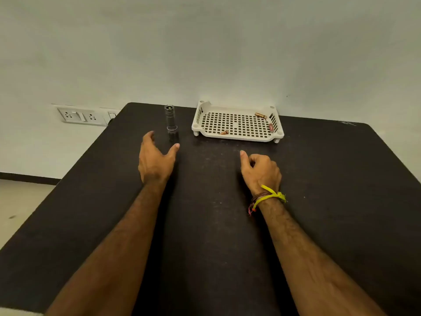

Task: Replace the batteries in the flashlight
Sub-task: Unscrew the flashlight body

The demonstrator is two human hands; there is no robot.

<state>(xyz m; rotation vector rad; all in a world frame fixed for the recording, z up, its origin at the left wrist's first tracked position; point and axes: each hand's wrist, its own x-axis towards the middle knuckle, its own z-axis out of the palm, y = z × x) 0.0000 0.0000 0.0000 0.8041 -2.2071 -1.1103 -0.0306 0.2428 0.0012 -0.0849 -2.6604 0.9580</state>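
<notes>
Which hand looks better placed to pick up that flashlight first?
The left hand, probably. It is open, fingers and thumb spread just short of the upright flashlight. The right hand sits farther away, fingers curled, holding nothing.

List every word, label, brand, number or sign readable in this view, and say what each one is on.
No text can be read here.
Flashlight: no marking legible on its body.
Battery at the far right of the white tray: copper casing, print too small to read.
Battery by the tray's right wall: a reddish label, blurred.
Battery at the front of the tray: too small to read.
Wall socket panel: no lettering visible.
</notes>
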